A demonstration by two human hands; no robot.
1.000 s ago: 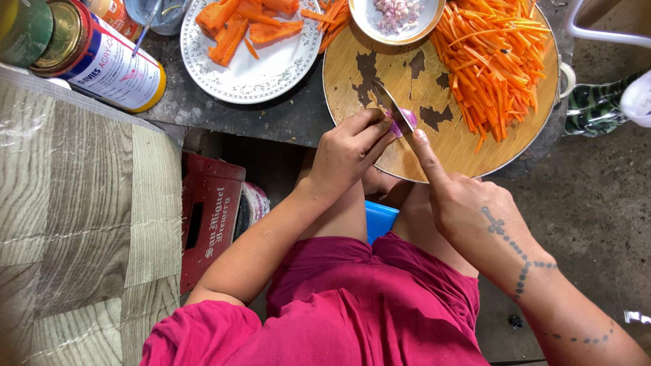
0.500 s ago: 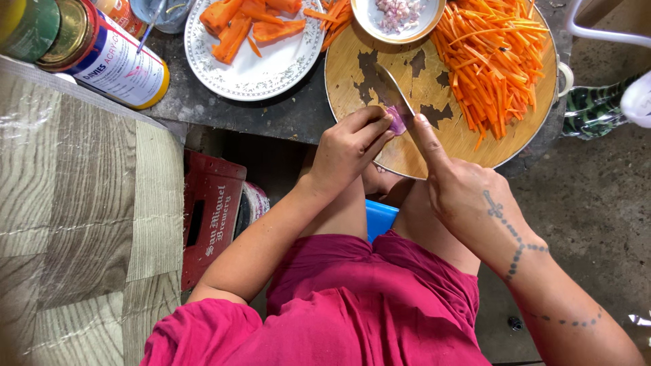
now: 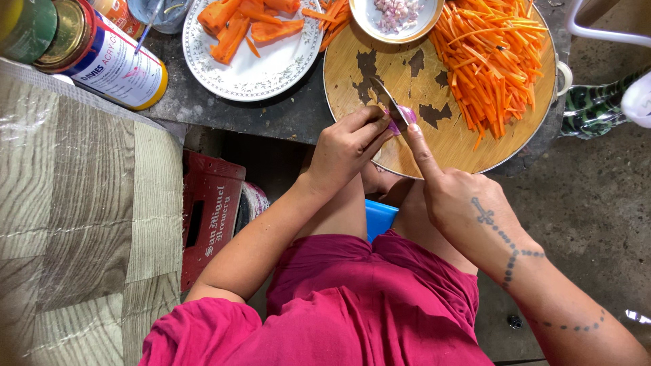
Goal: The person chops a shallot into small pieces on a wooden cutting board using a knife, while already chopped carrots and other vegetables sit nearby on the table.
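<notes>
My left hand (image 3: 346, 150) pinches a small purple shallot (image 3: 400, 117) against the near edge of a round wooden cutting board (image 3: 447, 142). My right hand (image 3: 456, 200) grips a knife (image 3: 388, 100), index finger stretched along the blade's back; the blade rests on the shallot. A heap of orange carrot strips (image 3: 498, 54) covers the board's far right. A small white bowl of chopped shallot (image 3: 399, 13) stands at the board's far edge.
A patterned white plate (image 3: 271, 74) holds carrot chunks (image 3: 247, 20) left of the board. Paint cans (image 3: 102, 57) lie at the upper left on the dark table. A red crate (image 3: 210, 217) stands below beside my leg. Concrete floor lies to the right.
The knife has rocked up and come back down on the shallot, and my right hand has shifted slightly left. My left hand keeps holding the shallot in place.
</notes>
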